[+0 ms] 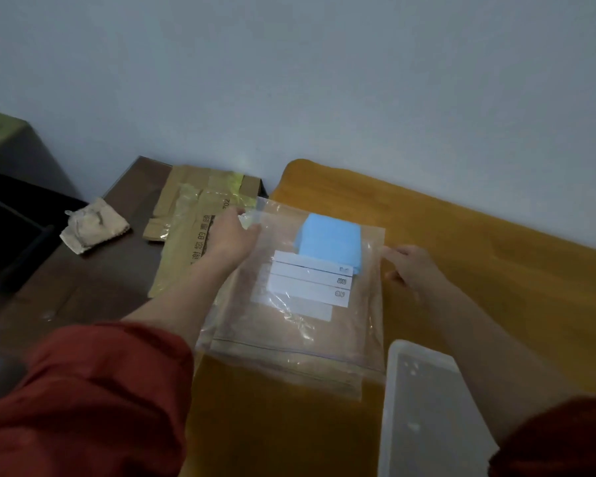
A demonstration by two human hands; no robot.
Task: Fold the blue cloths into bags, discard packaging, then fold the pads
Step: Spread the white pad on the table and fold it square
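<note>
A clear plastic zip bag with white label strips lies on an orange-yellow blanket. Inside its far end sits a folded light-blue cloth. My left hand pinches the bag's far left corner. My right hand pinches the bag's right edge beside the cloth. Both sleeves are red.
Brown paper packaging under clear film lies on a dark wooden table to the left. A crumpled beige wrapper sits farther left. A translucent plastic bin stands at the lower right. A pale wall rises behind.
</note>
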